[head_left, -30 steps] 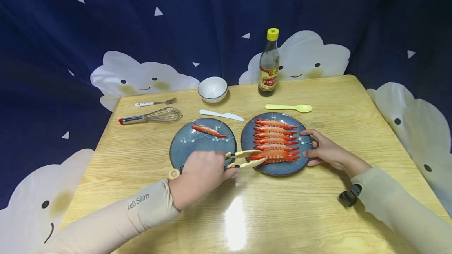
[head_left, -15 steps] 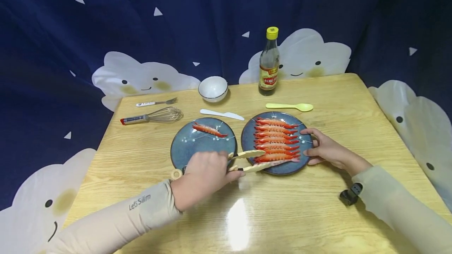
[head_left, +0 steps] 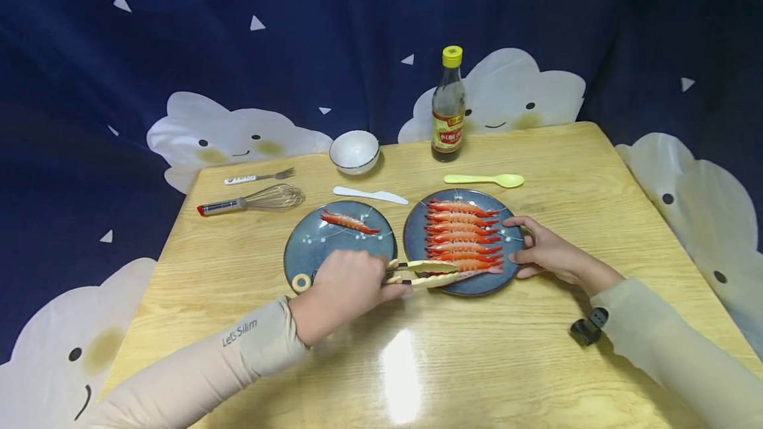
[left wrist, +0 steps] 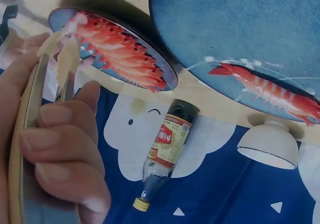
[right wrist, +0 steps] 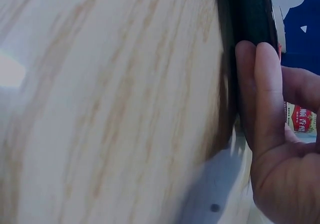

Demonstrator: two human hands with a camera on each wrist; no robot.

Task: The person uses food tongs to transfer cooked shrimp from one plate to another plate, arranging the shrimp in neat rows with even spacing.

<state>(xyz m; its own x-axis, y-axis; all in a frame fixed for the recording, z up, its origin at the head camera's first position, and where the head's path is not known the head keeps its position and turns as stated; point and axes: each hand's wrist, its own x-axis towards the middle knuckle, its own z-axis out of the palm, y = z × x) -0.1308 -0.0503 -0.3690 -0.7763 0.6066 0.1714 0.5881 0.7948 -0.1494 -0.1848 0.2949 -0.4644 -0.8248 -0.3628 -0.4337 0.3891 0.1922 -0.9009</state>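
My left hand [head_left: 348, 283] grips a pair of tongs [head_left: 438, 266], fingers curled round the metal handles in the left wrist view. Their cream tips [left wrist: 67, 58] reach over the near edge of the right blue plate [head_left: 512, 240]. Between and beside the tips lies the nearest shrimp [head_left: 485, 271], turned paler side up, its front part hidden by the tongs. Several red shrimp [head_left: 461, 237] lie in a row behind it. My right hand [head_left: 551, 253] holds that plate's right rim, with fingers against its underside in the right wrist view. One shrimp [head_left: 350, 222] sits on the left blue plate [head_left: 310, 253].
Behind the plates lie a white knife [head_left: 371, 195] and a yellow spoon [head_left: 484, 181]. A white bowl [head_left: 354, 152] and a sauce bottle [head_left: 448, 108] stand at the table's back edge. At left are a whisk [head_left: 253, 200] and a fork [head_left: 259, 177].
The tongs' tips spread apart, then came closer together and moved slightly right along the nearest shrimp. That shrimp now shows its paler side. My right hand stays at the plate's rim.
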